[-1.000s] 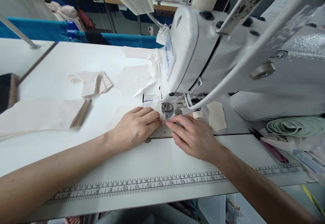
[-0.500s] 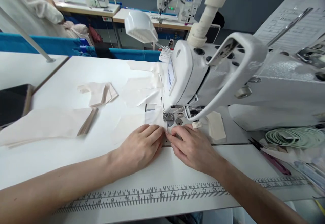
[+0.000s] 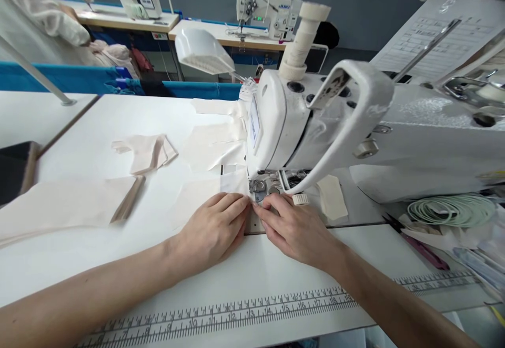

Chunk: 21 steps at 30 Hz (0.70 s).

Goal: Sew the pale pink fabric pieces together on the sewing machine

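A white sewing machine (image 3: 272, 121) stands in front of me, its presser foot (image 3: 257, 186) just beyond my fingertips. Pale, thin fabric (image 3: 201, 192) lies left of the foot and runs under my left hand (image 3: 216, 227). The fingers of that hand are bent and pinched together at the fabric's near edge. Close against it, my right hand (image 3: 295, 227) pinches the same edge between thumb and forefinger. The fingertips of both hands almost meet before the needle plate (image 3: 254, 224). How much cloth is between them is hidden.
Folded fabric pieces (image 3: 148, 153) and a larger fabric stack (image 3: 71, 203) lie to the left. A cream scrap (image 3: 332, 198) rests right of the needle area. Thread snips (image 3: 420, 245) and coiled pale green cord (image 3: 452, 210) are at right. A printed ruler (image 3: 236, 316) runs along the front edge.
The view has shifted slightly, so the machine sits a little further left and lower. Both hands keep their pinch close to the presser foot, with little visible movement.
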Tool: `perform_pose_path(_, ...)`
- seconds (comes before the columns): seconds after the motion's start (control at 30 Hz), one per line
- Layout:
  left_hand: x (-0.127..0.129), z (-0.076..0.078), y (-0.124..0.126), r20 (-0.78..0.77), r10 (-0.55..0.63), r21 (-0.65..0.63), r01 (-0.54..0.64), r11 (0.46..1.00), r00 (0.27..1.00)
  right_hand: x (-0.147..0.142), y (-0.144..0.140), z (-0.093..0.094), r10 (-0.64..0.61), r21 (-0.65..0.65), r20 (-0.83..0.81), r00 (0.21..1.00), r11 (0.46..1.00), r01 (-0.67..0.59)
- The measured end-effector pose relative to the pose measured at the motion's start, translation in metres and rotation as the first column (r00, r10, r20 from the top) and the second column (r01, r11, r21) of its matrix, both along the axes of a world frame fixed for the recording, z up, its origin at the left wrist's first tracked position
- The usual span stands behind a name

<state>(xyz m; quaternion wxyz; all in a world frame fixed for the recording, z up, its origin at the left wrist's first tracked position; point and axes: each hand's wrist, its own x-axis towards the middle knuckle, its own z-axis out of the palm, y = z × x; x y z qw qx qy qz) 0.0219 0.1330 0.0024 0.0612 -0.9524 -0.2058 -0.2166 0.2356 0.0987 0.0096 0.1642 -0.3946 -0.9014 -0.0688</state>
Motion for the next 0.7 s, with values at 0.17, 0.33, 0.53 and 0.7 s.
perform_pose_path(0.17, 0.0, -0.002, 0.005, 0.006, 0.015, -0.03, -0.015, 0.999, 1.0, -0.001, 0.002, 0.002, -0.049, 0.009, 0.034, 0.998, 0.999, 0.049)
perform_pose_path(0.33, 0.001, -0.004, 0.01, 0.021, 0.029, -0.051, -0.028, 0.998, 0.999, -0.003, 0.003, 0.003, -0.103, 0.035, 0.075, 0.992, 0.994, 0.1)
perform_pose_path(0.53, 0.001, -0.005, 0.017, 0.015, 0.049, -0.044, -0.049, 0.998, 0.999, 0.003, 0.002, -0.003, -0.122, 0.045, -0.058, 0.991, 0.991, 0.125)
perform_pose_path(0.7, 0.0, -0.005, 0.02, -0.018, 0.076, -0.067, -0.077, 0.995, 0.997, 0.017, 0.017, -0.009, -0.274, -0.14, -0.289, 0.917, 0.96, 0.243)
